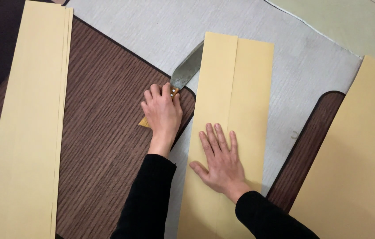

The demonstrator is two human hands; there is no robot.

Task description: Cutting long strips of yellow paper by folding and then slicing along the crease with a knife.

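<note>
Folded paper strip (229, 132) — long, narrow, pale yellow-tan, matte, running from top centre down to the bottom edge of the view. A lengthwise line sits left of its middle, so one layer overlaps the other. It lies on the floor, across a light grey sheet (284, 66), with its lower left edge next to a brown ribbed mat (103, 146).

Right hand (220, 161): flat on the lower half of the strip, palm down, fingers spread, pinning it. Grip released, nothing grasped.

Left hand (163, 113): just left of the strip, over the corner of the brown mat. Grip clenched around the wooden handle of a knife (187, 71). The grey, worn blade angles up and right, and its tip goes under the strip's left edge near the top. A small yellow paper scrap (143, 122) shows under the hand.

Both sleeves are black.

Surroundings — a stack of similar yellow strips (28, 119) lies on the brown mat at far left, well apart. A larger yellow sheet (355, 155) lies at right, over a second brown mat (309, 146).
</note>
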